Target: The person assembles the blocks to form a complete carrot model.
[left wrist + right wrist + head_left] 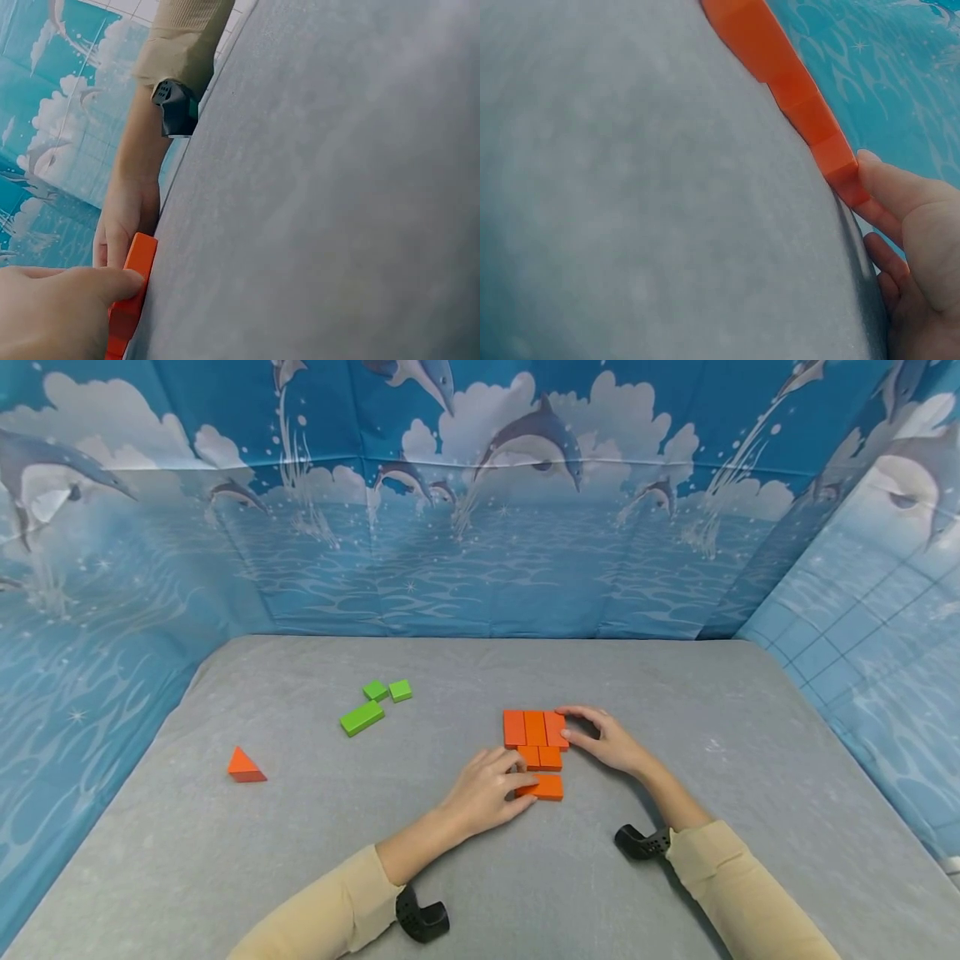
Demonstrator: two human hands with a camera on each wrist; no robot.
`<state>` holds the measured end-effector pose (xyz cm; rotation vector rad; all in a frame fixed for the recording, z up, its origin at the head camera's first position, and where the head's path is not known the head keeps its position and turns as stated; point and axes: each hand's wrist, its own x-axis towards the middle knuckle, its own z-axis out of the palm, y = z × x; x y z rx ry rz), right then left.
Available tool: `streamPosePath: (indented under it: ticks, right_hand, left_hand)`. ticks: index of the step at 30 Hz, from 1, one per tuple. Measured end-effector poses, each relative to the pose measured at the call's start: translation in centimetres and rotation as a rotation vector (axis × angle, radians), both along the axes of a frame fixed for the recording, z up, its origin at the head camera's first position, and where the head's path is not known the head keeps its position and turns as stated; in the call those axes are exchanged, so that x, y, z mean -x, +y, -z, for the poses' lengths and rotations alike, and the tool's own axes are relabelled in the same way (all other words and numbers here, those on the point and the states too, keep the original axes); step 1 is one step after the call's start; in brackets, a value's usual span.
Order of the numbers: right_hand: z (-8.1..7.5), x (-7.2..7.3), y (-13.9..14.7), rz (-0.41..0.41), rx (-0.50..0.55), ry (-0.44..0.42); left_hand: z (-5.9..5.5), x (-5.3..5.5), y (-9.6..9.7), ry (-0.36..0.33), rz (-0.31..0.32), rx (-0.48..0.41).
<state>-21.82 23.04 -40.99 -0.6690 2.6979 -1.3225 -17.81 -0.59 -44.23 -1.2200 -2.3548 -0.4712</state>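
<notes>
My left hand (487, 789) pinches a flat orange rectangular block (551, 788) between thumb and fingers; the fingers cover its left end. In the left wrist view, the thumb (124, 283) presses along the side of that block. Just beyond it lie two small orange blocks (551, 758), side by side, the left one partly behind my fingers. Farther back is a row of three orange blocks (535, 727), touching the two. My right hand (611, 745) touches the rightmost block of this row, index fingertip at its far corner, thumb (885, 180) against its right side.
On the left of the grey-covered table (300, 843) lies an orange triangular block (244, 767). Behind it are a green rectangular block (362, 717) and two smaller green blocks (401, 690). A dolphin-print curtain (480, 568) surrounds the table's back and sides.
</notes>
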Motion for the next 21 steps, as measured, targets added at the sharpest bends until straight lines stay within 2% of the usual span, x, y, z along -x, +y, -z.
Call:
streamPosePath:
  ticks: [11, 16, 21]
  right_hand:
    - [-0.3, -0.1, -0.1, 0.009, -0.012, -0.016]
    - [-0.2, 0.0, -0.1, 0.007, -0.012, -0.015]
    - [1.5, 0.9, 0.5, 0.006, -0.003, -0.001]
  left_hand:
    - [0.2, 0.2, 0.6, 0.036, -0.050, 0.003]
    - [0.0, 0.2, 0.8, 0.030, -0.055, -0.002]
    - [0.0, 0.3, 0.9, 0.031, -0.062, -0.005]
